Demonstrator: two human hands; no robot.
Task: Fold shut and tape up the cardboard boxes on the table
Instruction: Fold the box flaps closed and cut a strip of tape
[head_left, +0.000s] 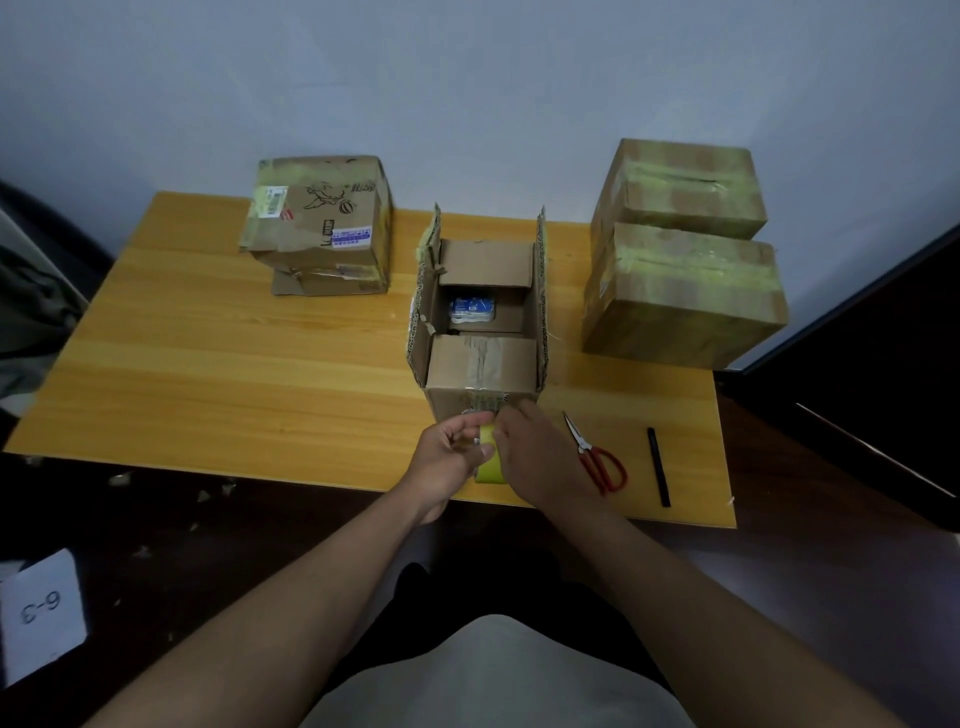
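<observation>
While the open box waits in the middle of the tabletop with its two long flaps standing up and its short flaps folded in, I work the tape roll just in front of it, at the near edge. My left hand has its fingers curled at the roll's top — it seems to be pinching the free end of the tape, though the strip is too thin to see clearly. My right hand wraps over the roll from the other side and holds it steady.

Two taped boxes sit stacked at the right, a worn box at the far left, and the scissors and a black pen lie to my right.

I judge the cardboard light and stiff but soft at its frayed edges — best pressed flat near the flap middles. Tape like this sticks to itself, so I should keep it taut.
</observation>
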